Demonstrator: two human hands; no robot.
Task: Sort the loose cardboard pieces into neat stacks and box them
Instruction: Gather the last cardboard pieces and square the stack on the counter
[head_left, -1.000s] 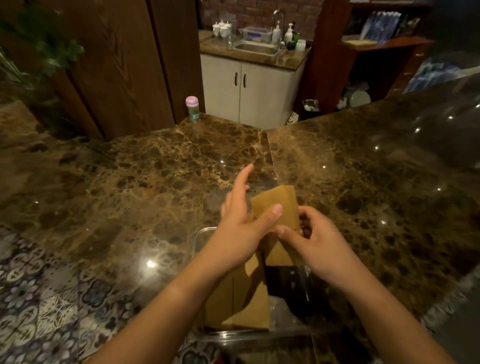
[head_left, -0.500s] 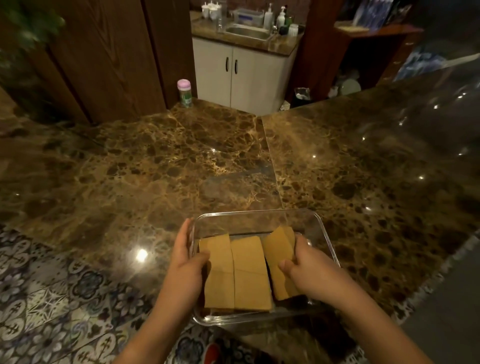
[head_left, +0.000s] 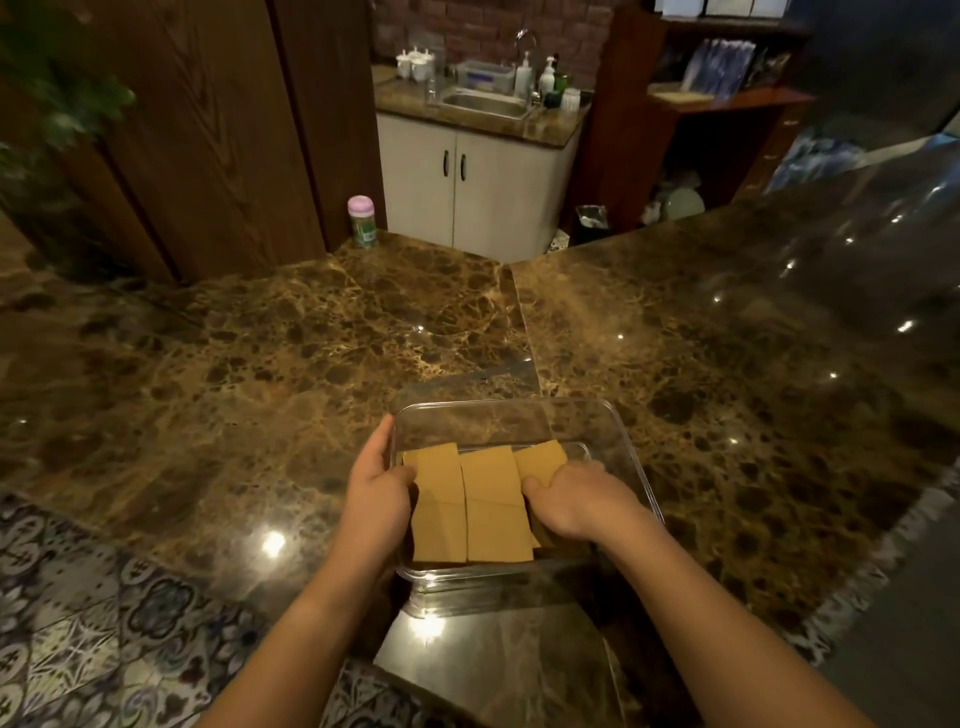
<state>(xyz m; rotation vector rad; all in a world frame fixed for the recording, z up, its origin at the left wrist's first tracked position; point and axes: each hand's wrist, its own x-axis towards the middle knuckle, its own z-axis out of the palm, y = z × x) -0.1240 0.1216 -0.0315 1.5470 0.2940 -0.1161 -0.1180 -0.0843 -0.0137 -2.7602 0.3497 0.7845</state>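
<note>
While both hands work inside it, clear box (head_left: 631, 457) sits at near edge of marble worktop (head_left: 260, 364).
Left hand (head_left: 376, 499): thumb over left rim, fingers along outer wall, curled. Right hand (head_left: 579, 499): fingers curled onto right cardboard stack (head_left: 537, 460), apparently pinching it; fingertips hidden. Other cardboard pieces (head_left: 491, 501) lie flat in rows. Far edge: pink-capped bottle (head_left: 361, 221).
</note>
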